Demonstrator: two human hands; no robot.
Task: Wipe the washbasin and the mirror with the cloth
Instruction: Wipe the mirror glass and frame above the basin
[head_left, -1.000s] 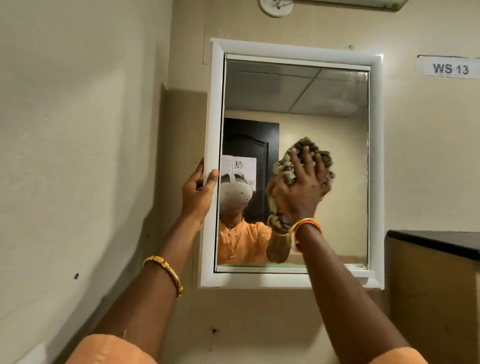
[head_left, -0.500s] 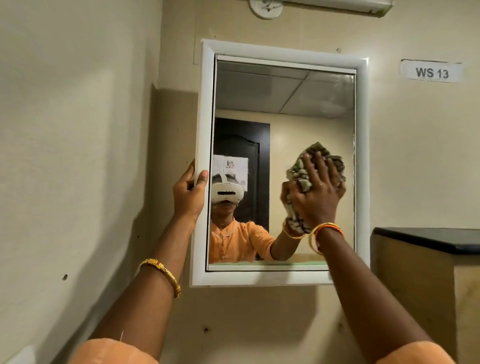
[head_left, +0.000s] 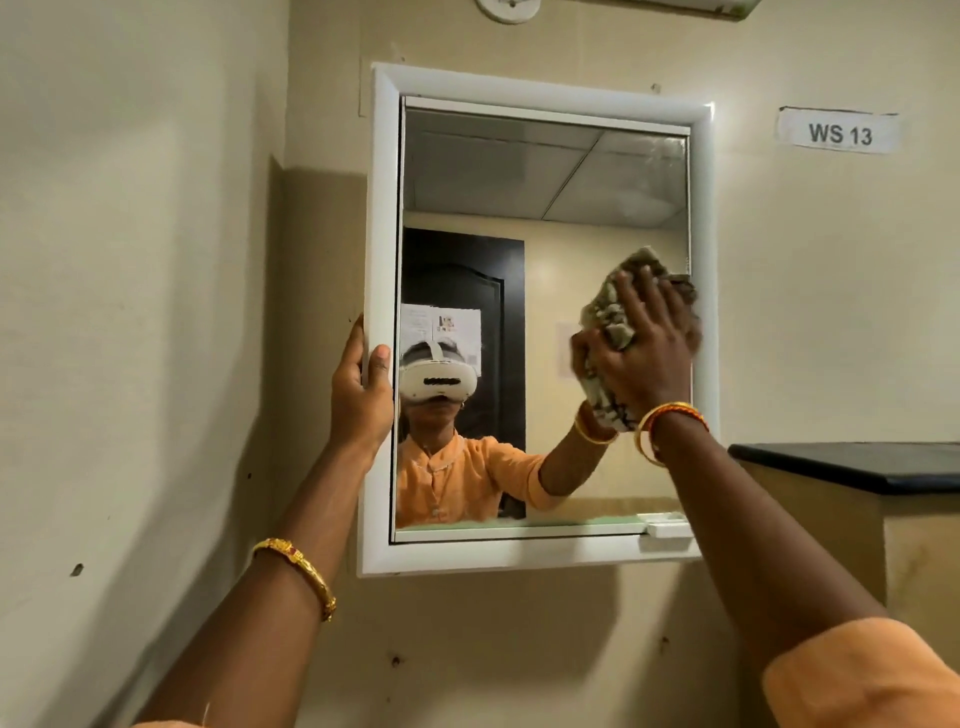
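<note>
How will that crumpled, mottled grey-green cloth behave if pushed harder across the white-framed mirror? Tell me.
The crumpled, mottled grey-green cloth is probably floppy: it bunches in folds under the right hand and would likely squash flatter. It looks light and should slide easily over the white-framed mirror. The left hand grips the mirror's frame, which suggests it might shift under pressure.
</note>
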